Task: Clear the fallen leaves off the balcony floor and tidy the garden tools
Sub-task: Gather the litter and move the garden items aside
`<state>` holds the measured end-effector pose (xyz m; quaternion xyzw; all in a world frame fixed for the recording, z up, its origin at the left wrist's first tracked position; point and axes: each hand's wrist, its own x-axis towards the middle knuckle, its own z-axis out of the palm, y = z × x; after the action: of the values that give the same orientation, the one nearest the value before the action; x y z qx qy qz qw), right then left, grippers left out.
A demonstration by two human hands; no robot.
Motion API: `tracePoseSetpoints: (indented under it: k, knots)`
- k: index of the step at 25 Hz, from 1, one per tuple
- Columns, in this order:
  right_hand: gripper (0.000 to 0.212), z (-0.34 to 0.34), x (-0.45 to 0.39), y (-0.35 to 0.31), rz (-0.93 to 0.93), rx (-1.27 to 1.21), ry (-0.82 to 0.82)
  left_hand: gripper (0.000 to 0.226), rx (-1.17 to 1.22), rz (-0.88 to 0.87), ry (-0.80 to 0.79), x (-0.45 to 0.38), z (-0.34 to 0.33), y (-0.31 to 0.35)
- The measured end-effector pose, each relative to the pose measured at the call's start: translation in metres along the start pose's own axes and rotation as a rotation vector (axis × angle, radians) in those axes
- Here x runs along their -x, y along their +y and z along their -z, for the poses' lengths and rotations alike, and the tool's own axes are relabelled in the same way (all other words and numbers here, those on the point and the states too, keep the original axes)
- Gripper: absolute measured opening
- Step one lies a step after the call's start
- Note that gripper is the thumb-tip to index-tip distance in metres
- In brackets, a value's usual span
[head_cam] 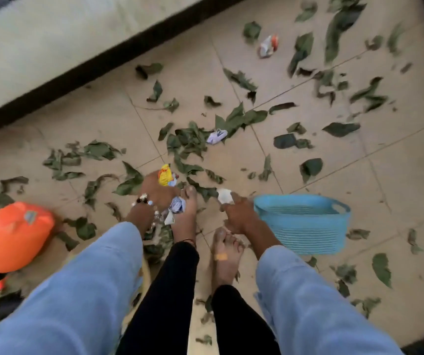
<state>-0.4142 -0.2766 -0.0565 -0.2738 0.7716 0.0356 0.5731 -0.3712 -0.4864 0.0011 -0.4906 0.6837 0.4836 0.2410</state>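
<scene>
1. Pinched between thumb and fingers of the right hand [236, 213] is a crumpled white paper scrap [225, 196], held low over the tiled floor [398, 175]
2. Clutched in the left hand [158, 192] is a bunch of wrappers, a yellow wrapper [164, 174] sticking out beyond the knuckles and a whitish wrapper [176, 206] at the palm side; beaded bracelets [143, 199] circle that wrist
3. Just right of the right hand stands a blue basket [305, 228]
4. Green leaves [190, 142] lie scattered over the tiles ahead of both hands and out to either side
5. Ahead of the hands lie a pale wrapper [217, 136] among the leaves and, farther off, a white-and-orange wrapper [268, 46]
6. Well left of the left hand sits an orange cap [13, 237]
7. Bare feet [227, 252] stand beneath the hands
</scene>
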Motion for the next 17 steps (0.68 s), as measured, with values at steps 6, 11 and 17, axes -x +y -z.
tracePoseSetpoints:
  k: [6,11,17]
  knots:
    - [0.053,-0.024,-0.060,-0.003,-0.108,0.125,-0.017,0.029,0.026,-0.002,-0.045,-0.062,-0.019,-0.029]
    - [0.023,0.014,-0.056,-0.005,-0.242,-0.070,0.477,0.031,0.065,0.057,-0.004,-0.057,-0.016,-0.027]
    - [0.057,0.093,-0.089,-0.021,-0.137,-0.397,0.672,0.032,0.155,0.074,0.055,-0.072,-0.001,-0.012]
